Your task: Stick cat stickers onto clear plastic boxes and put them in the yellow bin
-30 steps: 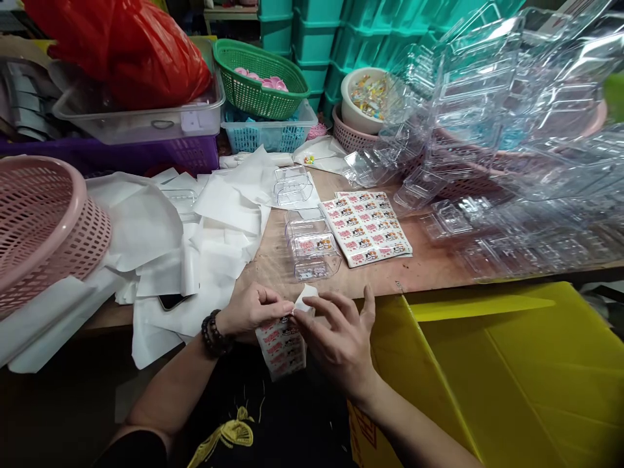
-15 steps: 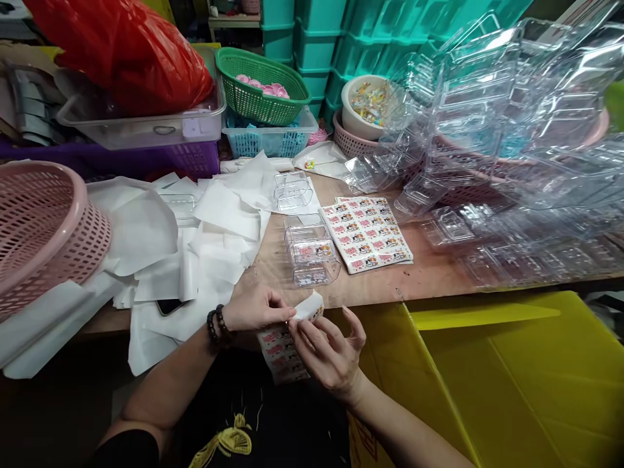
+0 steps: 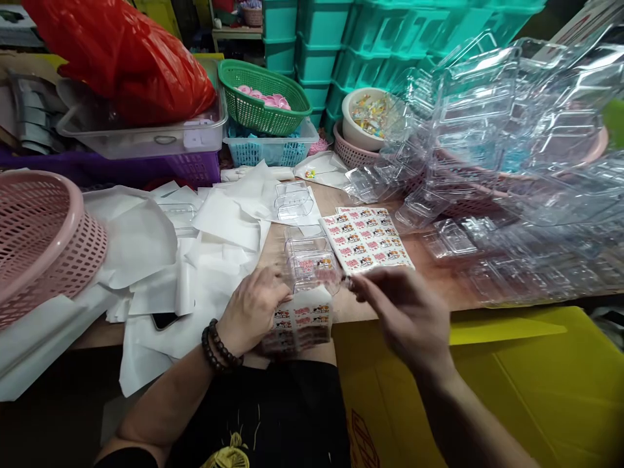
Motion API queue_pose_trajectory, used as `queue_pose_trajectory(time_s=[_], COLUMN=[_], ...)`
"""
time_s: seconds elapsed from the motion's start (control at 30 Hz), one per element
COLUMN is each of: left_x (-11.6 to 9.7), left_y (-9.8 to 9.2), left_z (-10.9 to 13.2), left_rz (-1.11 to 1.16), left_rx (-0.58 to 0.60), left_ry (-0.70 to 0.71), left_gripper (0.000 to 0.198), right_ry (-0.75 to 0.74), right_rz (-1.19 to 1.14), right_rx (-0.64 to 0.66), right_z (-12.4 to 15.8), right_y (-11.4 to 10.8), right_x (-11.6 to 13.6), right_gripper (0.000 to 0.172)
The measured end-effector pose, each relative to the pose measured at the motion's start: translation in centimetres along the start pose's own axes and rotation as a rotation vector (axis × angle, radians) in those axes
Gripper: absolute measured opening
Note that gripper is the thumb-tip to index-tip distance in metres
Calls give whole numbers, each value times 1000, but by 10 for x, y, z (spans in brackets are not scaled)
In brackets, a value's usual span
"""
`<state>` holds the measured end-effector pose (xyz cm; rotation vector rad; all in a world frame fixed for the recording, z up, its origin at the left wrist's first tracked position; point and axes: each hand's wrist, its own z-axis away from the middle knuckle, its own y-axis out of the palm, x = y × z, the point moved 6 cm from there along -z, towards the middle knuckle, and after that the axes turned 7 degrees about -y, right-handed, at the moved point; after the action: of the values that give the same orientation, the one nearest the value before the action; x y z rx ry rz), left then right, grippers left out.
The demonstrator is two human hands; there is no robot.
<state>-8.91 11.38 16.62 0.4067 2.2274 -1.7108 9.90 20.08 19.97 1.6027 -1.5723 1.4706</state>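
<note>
My left hand [image 3: 253, 305], with a dark bead bracelet at the wrist, grips a sheet of small cartoon stickers [image 3: 299, 322] at the table's near edge. My right hand [image 3: 404, 312] is blurred by motion. Its fingertips are pinched together right beside a stack of clear plastic boxes [image 3: 312, 260], and what they hold is too small to name. The front box has one sticker on it. A second, full sticker sheet [image 3: 365, 237] lies flat on the table just right of the boxes.
White backing papers [image 3: 214, 247] and a pink basket [image 3: 43, 240] lie to the left, and a phone [image 3: 163, 320] peeks out from under the papers. Piled clear plastic trays [image 3: 511, 162] fill the right. A yellow carton [image 3: 511, 383] stands below the table edge. Baskets, tubs and a red bag [image 3: 127, 58] line the back.
My right hand has swung up and right from the sheet to the clear boxes. My left hand has moved the sticker sheet up to the table edge.
</note>
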Motion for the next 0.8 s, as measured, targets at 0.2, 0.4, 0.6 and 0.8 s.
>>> queue_pose_trajectory(time_s=[0.2, 0.4, 0.6, 0.8], left_x=[-2, 2, 5, 5], left_y=[13, 22, 25, 26], left_z=[-16, -18, -18, -18], left_rz=[41, 116, 140, 149], left_rx=[-20, 18, 46, 44], left_ry=[-5, -28, -13, -8], left_gripper=[14, 15, 16, 17], right_ry=[427, 457, 438, 459], right_rz=[-325, -265, -250, -239], right_rx=[211, 318, 339, 302], right_z=[-77, -89, -93, -91], right_y=[37, 52, 53, 53], right_x=[-51, -63, -67, -70], right_gripper=[52, 50, 50, 51])
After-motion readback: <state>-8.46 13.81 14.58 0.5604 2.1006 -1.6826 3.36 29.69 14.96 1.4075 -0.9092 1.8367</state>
